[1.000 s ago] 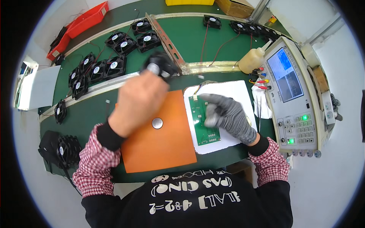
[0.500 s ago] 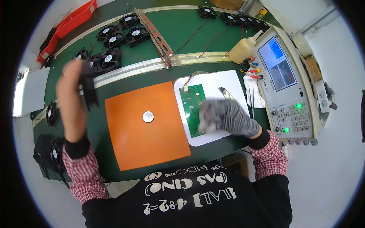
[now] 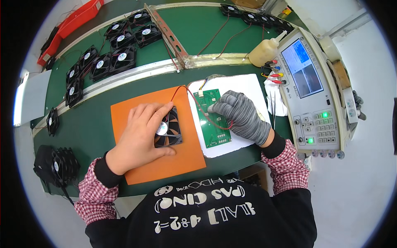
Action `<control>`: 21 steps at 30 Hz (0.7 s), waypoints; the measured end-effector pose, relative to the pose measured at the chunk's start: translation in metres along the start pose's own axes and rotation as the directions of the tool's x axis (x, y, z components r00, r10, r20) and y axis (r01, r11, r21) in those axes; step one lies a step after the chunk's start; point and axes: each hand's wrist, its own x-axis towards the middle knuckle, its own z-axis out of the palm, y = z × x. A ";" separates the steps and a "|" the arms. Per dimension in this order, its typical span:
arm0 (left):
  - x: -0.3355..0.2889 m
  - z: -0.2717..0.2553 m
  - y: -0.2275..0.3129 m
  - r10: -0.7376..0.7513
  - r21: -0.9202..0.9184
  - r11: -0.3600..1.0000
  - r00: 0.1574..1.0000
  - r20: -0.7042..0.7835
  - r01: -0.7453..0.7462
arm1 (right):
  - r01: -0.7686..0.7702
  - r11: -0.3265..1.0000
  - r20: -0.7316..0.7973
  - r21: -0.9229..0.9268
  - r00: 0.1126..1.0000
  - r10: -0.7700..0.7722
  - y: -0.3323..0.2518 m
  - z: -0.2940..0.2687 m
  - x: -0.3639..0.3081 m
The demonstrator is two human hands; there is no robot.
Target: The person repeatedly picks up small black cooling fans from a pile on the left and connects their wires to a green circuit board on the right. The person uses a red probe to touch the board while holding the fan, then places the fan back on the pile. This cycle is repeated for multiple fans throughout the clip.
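Observation:
A black cooling fan (image 3: 175, 138) with a round silver-white hub label lies on the orange mat (image 3: 182, 173). My bare left hand (image 3: 140, 130) is closed over its left side, thumb at the near edge and fingers along the far edge. From the fan a thin red cable (image 3: 180, 87) loops right, across the green circuit board (image 3: 217, 138), to my right hand (image 3: 242, 118). That hand wears a grey striped glove and is pinched over the board's right half; the cable's end is hidden in it. The board lies on a white sheet (image 3: 248, 84), a plug with coloured wires at its top.
Several black fans (image 3: 123, 56) stand on the green bench behind a metal rail; more fans (image 3: 62, 165) are stacked at the left edge. At right are a test instrument (image 3: 314, 99) with a lit screen, a yellowish squeeze bottle (image 3: 264, 51), and tweezers on white tissue (image 3: 276, 99).
My left hand has come right, from above the bench's left side, and set the fan on the mat, covering a silver disc there. My right hand now has the red cable.

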 end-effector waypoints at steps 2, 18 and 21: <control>-0.001 0.010 -0.001 -0.025 0.017 1.000 0.999 -0.048 0.026 | 0.020 0.987 0.073 -0.156 0.997 -0.009 -0.006 -0.001 0.002; -0.038 -0.009 0.055 0.325 -0.758 -0.553 0.928 0.184 0.345 | -0.143 0.953 -0.061 0.266 0.984 0.165 0.009 0.007 -0.005; -0.042 -0.027 0.051 0.176 -0.994 0.040 0.979 0.105 0.100 | -0.134 0.948 -0.046 0.288 0.987 0.154 0.012 0.007 -0.004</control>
